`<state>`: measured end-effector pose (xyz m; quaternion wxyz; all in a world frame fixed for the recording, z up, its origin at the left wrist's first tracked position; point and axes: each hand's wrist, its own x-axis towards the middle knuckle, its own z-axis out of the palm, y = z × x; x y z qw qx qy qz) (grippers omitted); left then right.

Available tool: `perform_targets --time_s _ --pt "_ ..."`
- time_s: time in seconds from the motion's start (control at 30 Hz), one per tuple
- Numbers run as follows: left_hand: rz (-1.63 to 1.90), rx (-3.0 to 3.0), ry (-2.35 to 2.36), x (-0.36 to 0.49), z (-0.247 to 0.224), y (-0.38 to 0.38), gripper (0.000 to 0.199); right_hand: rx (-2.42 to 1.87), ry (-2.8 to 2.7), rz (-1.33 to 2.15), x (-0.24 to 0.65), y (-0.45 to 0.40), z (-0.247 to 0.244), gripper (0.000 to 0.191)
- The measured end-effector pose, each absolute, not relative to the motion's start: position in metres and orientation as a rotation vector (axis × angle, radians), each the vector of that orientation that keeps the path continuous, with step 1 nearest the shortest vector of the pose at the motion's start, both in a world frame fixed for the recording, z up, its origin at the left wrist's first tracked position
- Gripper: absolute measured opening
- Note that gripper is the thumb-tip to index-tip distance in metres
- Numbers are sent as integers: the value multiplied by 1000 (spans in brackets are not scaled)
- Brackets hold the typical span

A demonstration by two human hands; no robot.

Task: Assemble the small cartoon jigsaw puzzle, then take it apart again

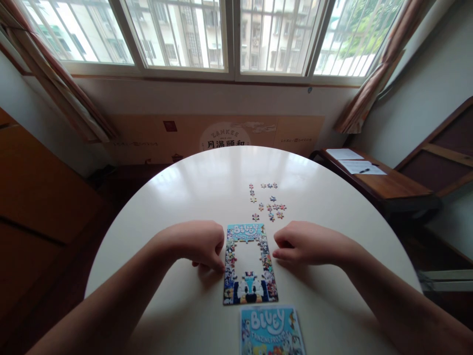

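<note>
A partly assembled jigsaw puzzle (268,276) lies flat on the white round table, headed "BLUEY". Its border is joined, and a blue cartoon dog face fills the bottom; bare tabletop shows through the gap in the middle. My left hand (205,241) is curled closed at the puzzle's left side, thumb against or very near the edge. On the right side, my right hand (299,242) is also curled closed, its thumb tip close to the edge; contact there is unclear. Neither hand shows anything inside it. Several loose puzzle pieces (276,207) lie beyond the puzzle.
A "BLUEY" picture card (271,330) lies on the near side of the table (158,197), cut off by the frame. To the right stands a wooden side table (391,186) with papers (360,167) and a pen (364,170). Windows and curtains are behind.
</note>
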<state>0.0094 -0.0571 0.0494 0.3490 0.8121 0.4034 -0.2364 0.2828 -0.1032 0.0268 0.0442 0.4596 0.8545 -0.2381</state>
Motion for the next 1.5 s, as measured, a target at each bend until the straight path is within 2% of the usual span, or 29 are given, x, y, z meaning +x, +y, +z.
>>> perform_targets --time_s 0.2,0.27,0.47,0.87,1.27,1.5 --pt "-548 2131 1228 2 53 -45 40 1904 2703 -578 297 -87 25 26" --pt "-483 2153 1337 -1 51 -37 43 1993 2758 -537 299 -81 17 29" --pt "-379 2213 1429 -4 43 -23 50 1899 2809 -466 296 -74 -2 38" --pt "-403 2314 1398 -1 41 -25 47 1806 2764 -443 291 -80 9 19" --pt "-409 2296 1337 -4 35 -21 47 1787 2629 -586 293 -86 21 16" --pt "-444 2262 1335 -1 39 -21 47 1745 2501 -813 297 -87 27 16"
